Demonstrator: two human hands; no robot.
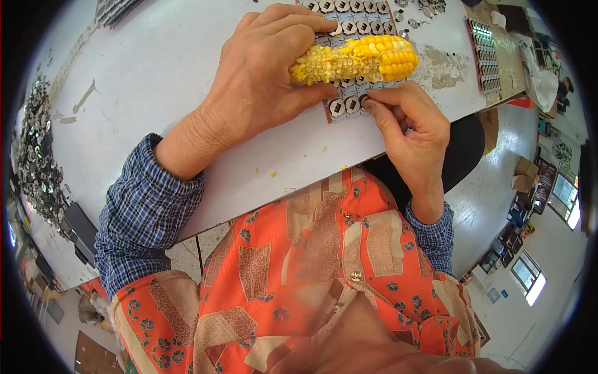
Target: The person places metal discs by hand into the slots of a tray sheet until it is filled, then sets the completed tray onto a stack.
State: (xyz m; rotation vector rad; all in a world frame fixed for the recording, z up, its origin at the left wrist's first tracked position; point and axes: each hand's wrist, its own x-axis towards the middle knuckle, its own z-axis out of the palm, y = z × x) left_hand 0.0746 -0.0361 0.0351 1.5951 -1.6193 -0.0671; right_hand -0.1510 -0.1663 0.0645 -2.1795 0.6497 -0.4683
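Note:
A partly eaten corn cob (355, 59) is gripped in my left hand (258, 65), bare at the near end with yellow kernels left at the far end. Beneath it lies a panel of circuit boards (349, 115), set with rows of round silver pieces (337, 108), each with a dark square centre. The cob hides the panel's middle. At the panel's lower right corner, my right hand (411, 121) pinches a small round metal piece (365, 101) between thumb and forefinger, touching or just above the bottom row.
Several loose metal pieces (430, 7) lie beyond the panel on the white table (143, 75). A second filled panel (484, 56) sits at the right. A long heap of metal parts (40, 149) covers the left side. Corn crumbs (272, 174) dot the near edge.

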